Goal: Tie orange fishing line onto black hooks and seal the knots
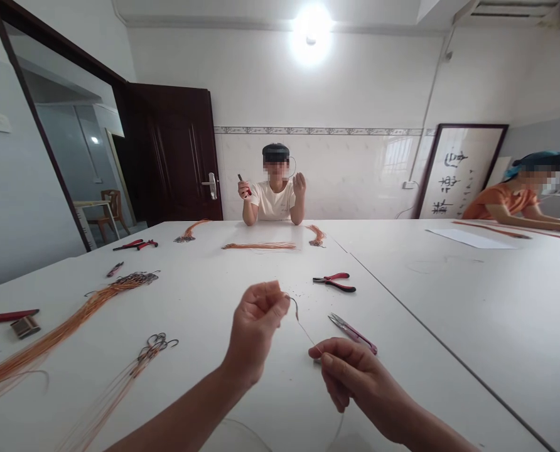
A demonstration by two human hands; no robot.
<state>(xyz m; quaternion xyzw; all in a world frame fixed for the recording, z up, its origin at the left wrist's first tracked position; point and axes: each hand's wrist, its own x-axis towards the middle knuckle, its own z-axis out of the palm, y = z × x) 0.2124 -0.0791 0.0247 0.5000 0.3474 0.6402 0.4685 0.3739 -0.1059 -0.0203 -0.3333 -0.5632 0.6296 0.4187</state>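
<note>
White and smooth, the table spreads across the lower half of the head view. Above it, the left hand is closed in a pinch, thumb against fingers, on one end of a dark fish hook; the rest of the hook sticks out to the right of the fingertips. A thin line slants down from the hook to the right hand, whose thumb and forefinger are pinched shut on it.

Just beyond the right hand lie purple-handled snips, blades pointing away and to the left. Farther off are pliers with red and black handles, dark specks scattered to their left.

On the left side, a small bunch of hooks has orange lines trailing towards the near edge. Behind it lies a thicker orange bundle with many hooks at its far end, and near that a red tool and a shiny metal block. Across the table, a person in a pale shirt has both hands raised.
</note>
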